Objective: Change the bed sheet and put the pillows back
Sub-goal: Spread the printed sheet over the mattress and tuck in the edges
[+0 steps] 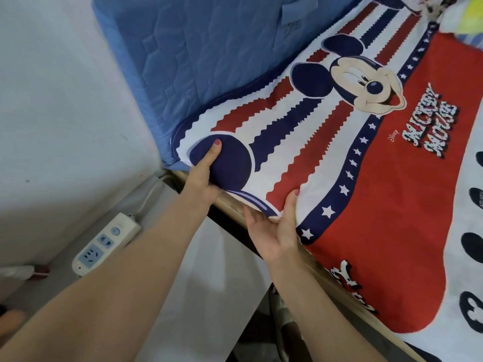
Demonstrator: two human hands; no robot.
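We hold the printed sheet (pixel 300 142) at its corner on the blue mattress (pixel 188 56): our left hand (pixel 206 173) pinches it, thumb on top; our right hand (pixel 277 228) grips the hem. It looks light and limp, so the hems seem the best hold.

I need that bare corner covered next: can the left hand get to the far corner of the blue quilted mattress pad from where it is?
Probably yes. The left hand grips the printed sheet just short of the blue quilted mattress pad, with nothing lying between.
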